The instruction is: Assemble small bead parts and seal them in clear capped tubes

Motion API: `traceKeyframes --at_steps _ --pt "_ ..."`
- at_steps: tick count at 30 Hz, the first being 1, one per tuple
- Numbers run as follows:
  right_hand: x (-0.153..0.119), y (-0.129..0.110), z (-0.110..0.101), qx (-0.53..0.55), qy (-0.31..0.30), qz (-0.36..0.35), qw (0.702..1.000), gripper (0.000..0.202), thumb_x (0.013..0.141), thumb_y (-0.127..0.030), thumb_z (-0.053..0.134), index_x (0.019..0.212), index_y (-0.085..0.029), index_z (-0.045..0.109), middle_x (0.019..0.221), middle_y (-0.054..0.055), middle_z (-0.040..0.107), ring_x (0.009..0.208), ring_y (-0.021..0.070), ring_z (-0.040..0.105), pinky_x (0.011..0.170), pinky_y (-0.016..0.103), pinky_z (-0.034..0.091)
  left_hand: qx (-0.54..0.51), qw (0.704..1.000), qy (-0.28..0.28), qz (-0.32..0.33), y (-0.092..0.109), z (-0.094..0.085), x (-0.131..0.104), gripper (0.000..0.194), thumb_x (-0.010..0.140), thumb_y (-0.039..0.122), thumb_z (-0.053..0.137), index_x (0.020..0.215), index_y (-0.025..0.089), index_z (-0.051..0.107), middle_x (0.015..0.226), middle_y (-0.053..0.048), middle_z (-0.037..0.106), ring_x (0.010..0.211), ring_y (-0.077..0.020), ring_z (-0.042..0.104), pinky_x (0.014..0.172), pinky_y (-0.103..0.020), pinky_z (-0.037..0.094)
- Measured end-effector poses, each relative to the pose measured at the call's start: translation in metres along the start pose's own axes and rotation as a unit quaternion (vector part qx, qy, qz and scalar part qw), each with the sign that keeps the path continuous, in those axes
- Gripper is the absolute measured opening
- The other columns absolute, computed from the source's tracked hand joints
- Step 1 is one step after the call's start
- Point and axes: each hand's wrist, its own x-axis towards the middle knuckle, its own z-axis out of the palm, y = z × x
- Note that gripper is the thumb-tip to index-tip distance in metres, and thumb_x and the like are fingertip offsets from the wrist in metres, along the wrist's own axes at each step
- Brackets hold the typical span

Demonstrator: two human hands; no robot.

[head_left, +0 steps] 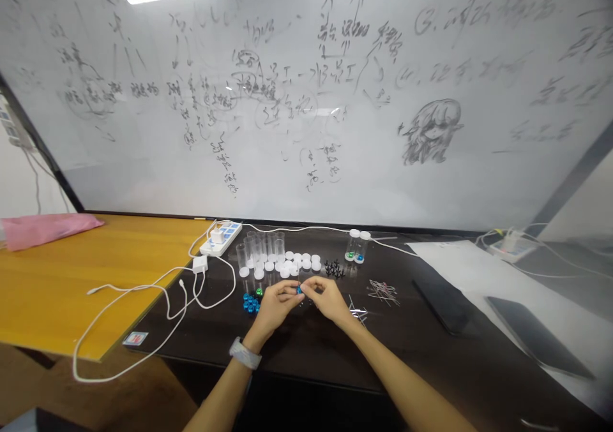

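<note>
Above the dark table, my left hand (276,304) and my right hand (329,299) meet at the fingertips. Between them is a small shiny blue bead (299,289), pinched by both. A faint thin upright line shows just above it, too fine to identify. Left of my left hand lies a cluster of blue beads (249,303) with a green bead (259,292) beside it. Close to my right wrist are short silvery sticks (358,314). Behind my fingers sit several white round caps (305,263) and a pile of small black spiky pieces (334,268).
Clear tubes (261,247) stand at the back left; two capped tubes (357,247) holding beads stand farther right. Thin wire-like pins (383,293), a black phone-like slab (440,303) and a grey one (539,336) lie rightward. A power strip (223,237) and white cables (138,288) occupy the left.
</note>
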Motion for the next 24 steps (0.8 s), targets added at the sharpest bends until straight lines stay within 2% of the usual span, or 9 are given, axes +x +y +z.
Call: traceKeyframes --at_steps 8,16,21,24 --pt "-0.002 0.001 0.002 -0.061 0.012 -0.017 0.998 0.025 0.084 -0.039 0.066 0.076 -0.017 0.072 0.066 0.003 0.067 0.061 0.0170 0.058 0.060 0.027 0.044 0.064 0.997 0.008 0.030 -0.001 0.000 0.001 0.034 0.070 0.033 0.083 0.098 0.016 0.073 0.080 -0.007 0.075 0.078 -0.0241 0.074 0.073 -0.032 0.060" --pt "-0.007 -0.006 -0.001 -0.151 -0.002 -0.114 0.982 0.024 0.093 -0.035 0.058 0.080 -0.019 0.070 0.069 0.002 0.064 0.062 0.0156 0.058 0.058 0.024 0.045 0.075 0.996 -0.006 0.039 -0.008 -0.003 0.001 0.033 0.073 0.033 0.080 0.100 0.015 0.071 0.083 -0.008 0.075 0.080 -0.0240 0.074 0.075 -0.033 0.060" --pt "-0.005 -0.008 -0.007 -0.156 -0.032 -0.121 0.980 0.022 0.094 -0.035 0.060 0.082 -0.020 0.071 0.073 0.003 0.067 0.065 0.0162 0.062 0.061 0.025 0.049 0.071 0.997 -0.007 0.036 -0.007 -0.002 0.001 0.032 0.073 0.031 0.080 0.099 0.014 0.071 0.085 -0.008 0.075 0.081 -0.0238 0.074 0.077 -0.034 0.060" --pt "-0.004 -0.005 -0.011 -0.141 -0.055 -0.103 0.983 0.024 0.095 -0.038 0.058 0.088 -0.021 0.072 0.078 0.004 0.068 0.063 0.0161 0.063 0.057 0.024 0.050 0.074 0.997 0.001 0.037 -0.003 -0.001 0.000 0.032 0.073 0.031 0.081 0.099 0.014 0.072 0.084 -0.008 0.075 0.082 -0.0241 0.075 0.078 -0.034 0.060"
